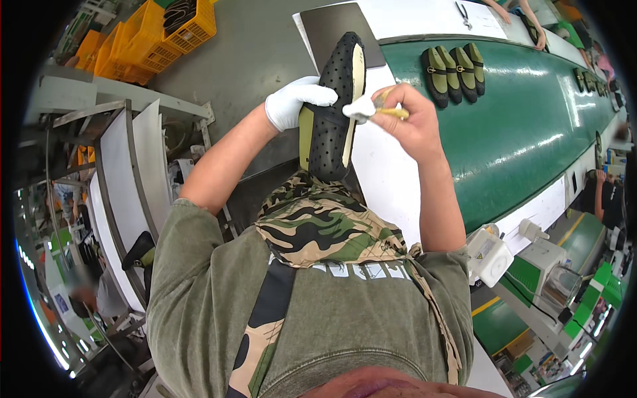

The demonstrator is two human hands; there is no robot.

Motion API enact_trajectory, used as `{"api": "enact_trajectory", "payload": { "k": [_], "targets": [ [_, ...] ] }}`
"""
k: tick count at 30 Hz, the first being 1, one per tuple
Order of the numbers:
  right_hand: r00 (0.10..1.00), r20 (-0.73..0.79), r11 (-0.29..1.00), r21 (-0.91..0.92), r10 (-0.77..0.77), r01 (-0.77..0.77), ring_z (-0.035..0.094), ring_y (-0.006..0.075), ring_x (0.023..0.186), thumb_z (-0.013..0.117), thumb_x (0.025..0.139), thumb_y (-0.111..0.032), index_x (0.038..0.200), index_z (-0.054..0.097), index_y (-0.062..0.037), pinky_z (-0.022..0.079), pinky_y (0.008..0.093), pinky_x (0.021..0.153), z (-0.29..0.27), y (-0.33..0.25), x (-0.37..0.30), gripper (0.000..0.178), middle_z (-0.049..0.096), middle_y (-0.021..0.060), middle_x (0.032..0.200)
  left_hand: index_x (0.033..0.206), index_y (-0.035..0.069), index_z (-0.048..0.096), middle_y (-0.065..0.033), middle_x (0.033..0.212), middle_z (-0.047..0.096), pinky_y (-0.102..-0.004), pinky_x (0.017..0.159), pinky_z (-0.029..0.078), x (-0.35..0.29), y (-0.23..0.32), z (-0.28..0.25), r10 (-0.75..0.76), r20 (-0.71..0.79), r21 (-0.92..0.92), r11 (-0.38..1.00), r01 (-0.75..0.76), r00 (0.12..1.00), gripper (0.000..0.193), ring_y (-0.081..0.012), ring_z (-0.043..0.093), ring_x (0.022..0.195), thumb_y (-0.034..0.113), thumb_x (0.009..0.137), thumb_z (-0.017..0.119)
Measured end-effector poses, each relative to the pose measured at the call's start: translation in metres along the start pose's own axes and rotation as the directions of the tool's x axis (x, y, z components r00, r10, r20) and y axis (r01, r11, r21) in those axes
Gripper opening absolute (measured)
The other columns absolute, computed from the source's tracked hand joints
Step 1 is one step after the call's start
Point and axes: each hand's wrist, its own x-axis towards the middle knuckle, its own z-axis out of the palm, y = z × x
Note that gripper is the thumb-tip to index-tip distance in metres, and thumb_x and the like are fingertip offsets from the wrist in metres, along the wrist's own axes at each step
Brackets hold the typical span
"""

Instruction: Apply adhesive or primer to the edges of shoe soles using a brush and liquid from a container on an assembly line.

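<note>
My left hand (292,103), in a white glove, grips a dark shoe (332,149) around its middle. The shoe is turned so its black dotted sole faces up, with a pale strip along the right side and some olive showing at the left. My bare right hand (415,126) pinches a small brush-like tool (360,108) with a white head and a yellowish handle. That white head meets the shoe's right edge near mid-length; whether it presses on it I cannot tell.
Two pairs of olive-and-black shoes (454,73) stand on a green conveyor belt (511,139). Beyond lie pliers (463,14) near another person's hands (539,36). Yellow crates (142,43) are stacked far left, a metal rack (133,172) nearer. At right is a white machine (490,255).
</note>
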Motion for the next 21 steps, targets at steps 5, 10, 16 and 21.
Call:
{"api": "enact_trajectory", "payload": {
  "k": [5, 10, 16, 21],
  "targets": [
    [0.998, -0.057, 0.997, 0.071, 0.024, -0.020, 0.059, 0.0121, 0.090, 0.075, 0.083, -0.001, 0.086, 0.056, -0.0035, 0.048, 0.0265, 0.079, 0.018, 0.003, 0.012, 0.020, 0.065, 0.0072, 0.098, 0.124, -0.008, 0.058, -0.0170, 0.109, 0.069, -0.0383, 0.089, 0.057, -0.010, 0.008, 0.001, 0.044, 0.020, -0.071, 0.997, -0.042, 0.999, 0.053, -0.0251, 0.070, 0.095, 0.023, 0.083, 0.068],
    [0.987, 0.082, 0.977, 0.149, 0.139, -0.150, 0.059, 0.0139, 0.094, 0.076, 0.082, -0.002, 0.086, 0.056, -0.0042, 0.047, 0.0280, 0.085, 0.023, 0.003, 0.007, 0.021, 0.065, 0.0078, 0.099, 0.118, -0.007, 0.062, -0.0158, 0.104, 0.070, -0.0364, 0.089, 0.055, -0.012, -0.005, -0.033, 0.045, -0.163, -0.073, 0.996, -0.058, 0.986, 0.045, -0.0244, 0.070, 0.094, 0.023, 0.084, 0.068],
    [0.966, 0.196, 0.953, 0.220, 0.166, -0.208, 0.059, 0.0147, 0.096, 0.077, 0.081, -0.002, 0.086, 0.056, -0.0046, 0.046, 0.0295, 0.086, 0.035, 0.003, 0.004, 0.022, 0.065, 0.0086, 0.099, 0.114, -0.006, 0.065, -0.0161, 0.104, 0.071, -0.0356, 0.088, 0.055, -0.026, -0.001, -0.034, 0.072, -0.175, -0.096, 0.991, -0.090, 0.982, 0.038, -0.0231, 0.070, 0.094, 0.021, 0.087, 0.066],
    [0.921, 0.339, 0.968, 0.092, 0.189, -0.232, 0.059, 0.0149, 0.097, 0.075, 0.078, 0.003, 0.089, 0.056, -0.0040, 0.046, 0.0291, 0.085, 0.034, 0.006, 0.011, 0.024, 0.064, 0.0098, 0.103, 0.112, -0.007, 0.065, -0.0159, 0.101, 0.071, -0.0361, 0.086, 0.057, -0.040, -0.003, -0.036, 0.135, -0.175, -0.112, 0.981, -0.156, 0.975, 0.037, -0.0236, 0.071, 0.090, 0.020, 0.085, 0.069]
  ]
}}
